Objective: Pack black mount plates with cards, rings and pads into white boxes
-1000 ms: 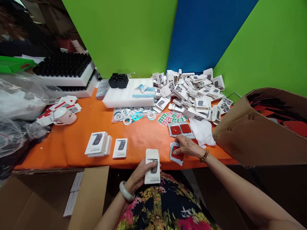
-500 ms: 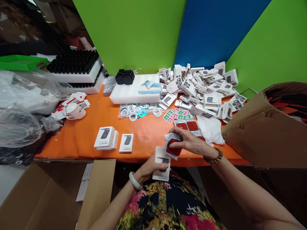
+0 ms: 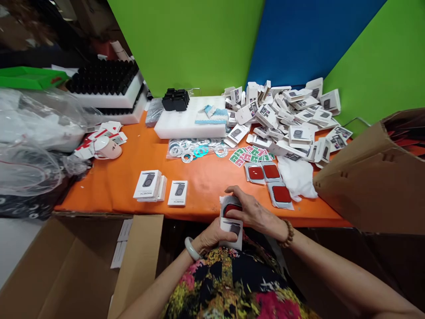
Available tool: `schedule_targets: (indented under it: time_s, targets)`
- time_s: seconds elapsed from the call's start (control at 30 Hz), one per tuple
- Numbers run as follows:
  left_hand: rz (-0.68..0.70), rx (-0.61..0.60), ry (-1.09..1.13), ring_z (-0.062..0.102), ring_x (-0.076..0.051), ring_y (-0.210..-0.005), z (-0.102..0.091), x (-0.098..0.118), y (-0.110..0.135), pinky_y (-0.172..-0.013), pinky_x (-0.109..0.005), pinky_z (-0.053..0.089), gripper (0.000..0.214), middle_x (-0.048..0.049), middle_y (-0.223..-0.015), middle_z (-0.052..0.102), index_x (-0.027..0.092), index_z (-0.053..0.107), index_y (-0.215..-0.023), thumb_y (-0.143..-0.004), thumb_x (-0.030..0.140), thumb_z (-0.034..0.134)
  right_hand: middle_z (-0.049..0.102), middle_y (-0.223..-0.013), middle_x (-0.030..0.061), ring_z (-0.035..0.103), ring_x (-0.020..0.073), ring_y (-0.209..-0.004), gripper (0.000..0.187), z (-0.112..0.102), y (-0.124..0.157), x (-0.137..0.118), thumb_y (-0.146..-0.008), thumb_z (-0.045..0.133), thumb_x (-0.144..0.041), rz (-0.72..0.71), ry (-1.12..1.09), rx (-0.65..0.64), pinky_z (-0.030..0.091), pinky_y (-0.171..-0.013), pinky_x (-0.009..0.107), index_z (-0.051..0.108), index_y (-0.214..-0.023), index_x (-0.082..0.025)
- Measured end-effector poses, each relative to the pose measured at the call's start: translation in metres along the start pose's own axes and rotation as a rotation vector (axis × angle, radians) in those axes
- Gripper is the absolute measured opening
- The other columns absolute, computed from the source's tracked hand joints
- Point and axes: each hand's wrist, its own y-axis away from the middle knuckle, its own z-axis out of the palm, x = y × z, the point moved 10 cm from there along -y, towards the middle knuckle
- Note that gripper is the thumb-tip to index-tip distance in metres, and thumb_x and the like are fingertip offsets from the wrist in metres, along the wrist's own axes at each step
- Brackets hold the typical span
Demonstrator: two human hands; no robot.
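Note:
My left hand point(image 3: 214, 235) grips a small white box point(image 3: 233, 228) printed with a dark device and the word MAGNETIC, held just past the table's front edge. My right hand point(image 3: 254, 212) has its fingers closed round a red-faced square pad in a pale wrapper point(image 3: 228, 209). The pad meets the far end of the box; how far it is inside, I cannot tell. Right of my hands lie three similar red-faced pads point(image 3: 281, 194) on pale wrappers. To the left are a single printed box point(image 3: 178, 193) and a small stack of boxes point(image 3: 146, 185).
Loose white boxes point(image 3: 285, 115) are heaped at the back right, near a tall carton point(image 3: 358, 177). A white foam block point(image 3: 189, 124) bears black parts. Ring stickers point(image 3: 199, 150), green and pink cards point(image 3: 250, 155) and a white cloth point(image 3: 297, 177) lie about. An open carton point(image 3: 66, 266) stands lower left.
My right hand has brought the red-faced pad left and down to the box's far end. A third red-faced pad on the table is now uncovered. The view has shifted slightly.

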Motion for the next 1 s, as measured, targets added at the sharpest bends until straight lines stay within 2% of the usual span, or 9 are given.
schedule_targets:
  time_s: [0.1, 0.27, 0.43, 0.5, 0.6, 0.8, 0.87, 0.93, 1.0]
  targets:
    - [-0.002, -0.015, -0.041, 0.052, -0.014, -0.079, -0.002, -0.003, 0.001, -0.075, -0.027, 0.039, 0.050, -0.0013, -0.085, 0.061, 0.013, 0.062, -0.096, -0.051, 0.023, 0.081, 0.059, -0.103, 0.0064, 0.057, 0.0184, -0.090, 0.030, 0.003, 0.009, -0.001, -0.084, 0.059, -0.020, -0.061, 0.010, 0.056, 0.046, -0.080, 0.031, 0.047, -0.111, -0.020]
    - [0.032, -0.054, -0.073, 0.050, -0.013, -0.077, 0.000, -0.003, 0.000, -0.072, -0.025, 0.039, 0.046, 0.0004, -0.084, 0.059, 0.013, 0.062, -0.095, -0.052, 0.018, 0.078, 0.062, -0.089, 0.0056, 0.055, 0.0197, -0.085, 0.012, 0.018, 0.021, -0.008, -0.083, 0.062, -0.019, -0.178, 0.123, -0.032, 0.047, -0.076, 0.033, 0.059, -0.095, -0.018]
    - [0.039, -0.048, -0.061, 0.052, -0.013, -0.077, 0.003, 0.001, 0.002, -0.073, -0.025, 0.042, 0.047, 0.0003, -0.084, 0.060, 0.013, 0.061, -0.097, -0.054, 0.019, 0.079, 0.065, -0.093, 0.0076, 0.056, 0.0204, -0.089, 0.014, 0.023, 0.030, -0.011, -0.088, 0.052, -0.016, -0.240, 0.165, -0.035, 0.046, -0.082, 0.035, 0.061, -0.099, -0.017]
    - [0.062, -0.015, -0.070, 0.054, -0.014, -0.080, 0.001, 0.006, 0.004, -0.075, -0.026, 0.043, 0.048, -0.0011, -0.088, 0.061, 0.014, 0.060, -0.101, -0.058, 0.021, 0.079, 0.064, -0.096, 0.0081, 0.057, 0.0199, -0.090, 0.016, 0.021, 0.031, -0.009, -0.090, 0.049, -0.015, -0.229, 0.155, -0.021, 0.046, -0.083, 0.034, 0.059, -0.102, -0.017]
    - [0.150, 0.098, -0.018, 0.057, -0.014, -0.085, -0.012, 0.017, 0.011, -0.078, -0.027, 0.045, 0.053, -0.0022, -0.096, 0.062, 0.017, 0.054, -0.107, -0.061, 0.022, 0.080, 0.063, -0.098, 0.0087, 0.056, 0.0195, -0.089, 0.020, 0.018, 0.030, -0.004, -0.090, 0.048, -0.013, -0.181, 0.165, 0.012, 0.045, -0.083, 0.035, 0.055, -0.108, -0.016]
    - [0.275, 0.221, -0.124, 0.060, -0.012, -0.079, -0.028, 0.025, 0.028, -0.074, -0.024, 0.047, 0.057, -0.0004, -0.092, 0.062, 0.022, 0.048, -0.111, -0.065, 0.021, 0.080, 0.060, -0.080, 0.0044, 0.052, 0.0194, -0.080, 0.007, 0.027, 0.028, -0.012, -0.088, 0.053, -0.017, -0.157, 0.221, -0.056, 0.043, -0.078, 0.036, 0.061, -0.087, -0.017]
    - [0.304, 0.247, -0.186, 0.061, -0.013, -0.081, -0.030, 0.027, 0.033, -0.075, -0.025, 0.048, 0.054, -0.0014, -0.094, 0.063, 0.022, 0.049, -0.112, -0.067, 0.023, 0.078, 0.058, -0.083, 0.0051, 0.052, 0.0196, -0.082, 0.008, 0.027, 0.027, -0.017, -0.088, 0.054, -0.017, -0.162, 0.213, -0.056, 0.043, -0.078, 0.036, 0.062, -0.086, -0.018]
    - [0.318, 0.254, -0.219, 0.061, -0.014, -0.084, -0.030, 0.030, 0.035, -0.077, -0.025, 0.048, 0.048, -0.0020, -0.094, 0.065, 0.021, 0.052, -0.109, -0.069, 0.024, 0.077, 0.056, -0.091, 0.0061, 0.052, 0.0195, -0.087, 0.011, 0.023, 0.027, -0.017, -0.087, 0.053, -0.016, -0.161, 0.136, -0.031, 0.045, -0.079, 0.034, 0.061, -0.094, -0.019]
    - [0.315, 0.250, -0.207, 0.061, -0.013, -0.084, -0.031, 0.030, 0.036, -0.077, -0.024, 0.048, 0.043, -0.0013, -0.092, 0.066, 0.020, 0.054, -0.106, -0.070, 0.024, 0.076, 0.054, -0.103, 0.0080, 0.052, 0.0202, -0.098, 0.019, 0.012, 0.029, -0.013, -0.087, 0.054, -0.017, -0.154, 0.036, 0.070, 0.045, -0.085, 0.035, 0.058, -0.105, -0.020]
